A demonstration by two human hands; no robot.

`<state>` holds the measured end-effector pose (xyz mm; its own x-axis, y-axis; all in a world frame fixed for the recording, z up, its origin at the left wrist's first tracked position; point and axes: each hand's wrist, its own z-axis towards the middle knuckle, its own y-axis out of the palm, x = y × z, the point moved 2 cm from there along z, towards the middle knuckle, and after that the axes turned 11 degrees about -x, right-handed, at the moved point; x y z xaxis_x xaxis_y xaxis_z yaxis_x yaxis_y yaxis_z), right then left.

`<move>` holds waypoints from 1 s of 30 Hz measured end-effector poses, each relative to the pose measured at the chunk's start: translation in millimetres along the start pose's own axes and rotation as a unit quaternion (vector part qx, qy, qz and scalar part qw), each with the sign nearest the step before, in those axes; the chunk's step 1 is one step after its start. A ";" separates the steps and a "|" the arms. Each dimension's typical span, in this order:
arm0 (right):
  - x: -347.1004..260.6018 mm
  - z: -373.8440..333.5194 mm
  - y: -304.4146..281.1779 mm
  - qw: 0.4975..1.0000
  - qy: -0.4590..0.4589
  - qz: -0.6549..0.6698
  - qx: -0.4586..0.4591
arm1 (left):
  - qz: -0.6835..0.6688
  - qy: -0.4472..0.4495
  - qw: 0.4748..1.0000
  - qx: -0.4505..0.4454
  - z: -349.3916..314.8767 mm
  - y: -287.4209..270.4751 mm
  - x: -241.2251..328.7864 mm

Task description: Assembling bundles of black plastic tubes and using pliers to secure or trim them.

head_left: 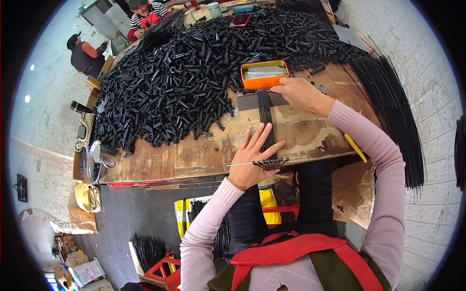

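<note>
A bundle of thin black rods (265, 107) lies on the worn wooden table, running from its front edge toward an orange box (250, 84). Across the rods my left hand (251, 157) rests flat with its fingers spread, holding nothing. By that hand's wrist, a thin silvery wire (242, 164) crosses the clustered rod ends (270, 164) at the table edge. My right hand (302, 95) is at the box's near right corner, its fingers bent together; whatever they pinch is hidden. Many thin pale wires (264, 72) lie in the box.
Short black tubular parts (179, 82) form a large heap over the table. Long black rods (388, 106) hang along the right wall. A yellow-handled tool (355, 148) sticks out at the front edge. A phone (240, 20) lies on the heap. Two other people are at the far left.
</note>
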<state>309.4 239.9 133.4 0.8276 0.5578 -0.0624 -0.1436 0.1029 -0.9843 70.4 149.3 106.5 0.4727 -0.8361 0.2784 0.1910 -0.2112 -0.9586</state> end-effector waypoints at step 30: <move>3.9 6.9 1.2 0.998 0.008 -0.063 0.028 | 0.012 0.004 1.000 0.017 -4.1 0.5 0.2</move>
<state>308.7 247.9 133.1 0.8491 0.5250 0.0586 -0.0679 0.2184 -0.9735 67.1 146.9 105.9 0.4708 -0.8445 0.2552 0.2086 -0.1745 -0.9623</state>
